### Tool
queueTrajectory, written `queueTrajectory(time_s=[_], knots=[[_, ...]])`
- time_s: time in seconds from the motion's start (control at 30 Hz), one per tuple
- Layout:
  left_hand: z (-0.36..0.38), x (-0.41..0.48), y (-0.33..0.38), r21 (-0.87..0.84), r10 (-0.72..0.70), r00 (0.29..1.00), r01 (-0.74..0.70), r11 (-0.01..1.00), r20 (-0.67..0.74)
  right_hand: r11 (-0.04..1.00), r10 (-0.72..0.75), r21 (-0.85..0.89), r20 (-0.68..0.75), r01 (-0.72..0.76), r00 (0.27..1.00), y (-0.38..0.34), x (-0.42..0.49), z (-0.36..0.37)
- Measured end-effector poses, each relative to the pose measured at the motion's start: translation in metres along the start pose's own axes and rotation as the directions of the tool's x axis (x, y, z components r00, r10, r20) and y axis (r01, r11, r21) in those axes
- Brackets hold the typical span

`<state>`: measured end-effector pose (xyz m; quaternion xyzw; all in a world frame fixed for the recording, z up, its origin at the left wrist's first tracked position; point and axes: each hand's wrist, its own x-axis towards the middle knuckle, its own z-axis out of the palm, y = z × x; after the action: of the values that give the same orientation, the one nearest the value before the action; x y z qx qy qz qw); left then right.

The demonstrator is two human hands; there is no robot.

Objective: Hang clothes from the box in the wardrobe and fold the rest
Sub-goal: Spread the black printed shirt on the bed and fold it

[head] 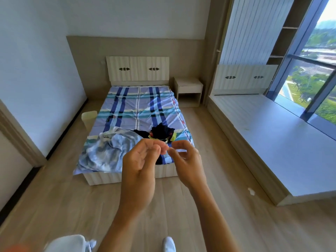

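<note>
A: Hands first, quick. Left?
B: The left hand (140,166) is held up in the air in front of the bed foot. The palm is turned to the camera, the fingers are loosely bent, and nothing is held.
A: Right?
B: The right hand (188,160) is held up just beside it, with fingers loosely curled and thumb apart from the index. Nothing is seen gripped. The fingertips of the two hands are set very close; actual contact cannot be told.
A: Clothes?
B: Two lots are seen at the near end of the bed (101,177), beyond the hands. A pale blue-and-white garment (109,151) is crumpled at the near left corner. A dark pile with yellow-green trim (161,132) is heaped just to its right.
A: Bed itself?
B: It is covered by a blue plaid sheet (160,106). A ribbed cream headboard (137,69) is set against the far wall.
A: Surroundings?
B: A pale bin (89,118) is placed on the floor at the bed's left side. A nightstand (189,90) is placed right of the headboard. A raised platform (272,139) is built under the window (316,73), and a second headboard panel (243,79) is stood at its far end. A small white scrap (251,191) is seen on the wooden floor (54,197) near the platform. A white shoe (169,243) is caught at the bottom edge.
</note>
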<state>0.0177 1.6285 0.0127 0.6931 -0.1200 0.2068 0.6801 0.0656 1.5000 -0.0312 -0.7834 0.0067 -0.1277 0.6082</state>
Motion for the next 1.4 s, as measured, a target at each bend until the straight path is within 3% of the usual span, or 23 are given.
queueTrajectory(time_s=[0.3, 0.5, 0.67, 0.83, 1.07, 1.3, 1.4], knots=[[0.029, 0.214, -0.126, 0.043, -0.067, 0.994, 0.07, 0.997, -0.086, 0.998, 0.065, 0.003, 0.119, -0.066, 0.991, 0.06, 0.248, 0.061], [0.038, 0.323, -0.216, 0.038, -0.171, 0.979, 0.176, 0.984, -0.109, 0.99, 0.142, -0.016, 0.194, -0.142, 0.971, 0.104, 0.364, 0.104], [0.04, 0.41, -0.318, 0.065, -0.237, 0.969, 0.242, 0.968, -0.075, 0.968, 0.252, -0.056, 0.167, -0.246, 0.953, 0.158, 0.458, 0.137], [0.032, 0.491, -0.438, 0.124, -0.394, 0.916, 0.401, 0.908, -0.08, 0.919, 0.391, -0.112, 0.138, -0.378, 0.91, 0.211, 0.563, 0.179], [0.037, 0.573, -0.568, 0.185, -0.513, 0.856, 0.515, 0.837, -0.061, 0.855, 0.505, -0.215, 0.137, -0.472, 0.852, 0.298, 0.67, 0.219], [0.055, 0.581, -0.76, 0.468, -0.619, 0.785, 0.559, 0.684, -0.032, 0.807, 0.538, -0.374, 0.15, -0.456, 0.829, 0.455, 0.764, 0.27], [0.059, 0.542, -0.842, 0.721, -0.662, 0.748, 0.427, 0.545, 0.057, 0.782, 0.527, -0.474, 0.157, -0.405, 0.835, 0.527, 0.796, 0.293]])
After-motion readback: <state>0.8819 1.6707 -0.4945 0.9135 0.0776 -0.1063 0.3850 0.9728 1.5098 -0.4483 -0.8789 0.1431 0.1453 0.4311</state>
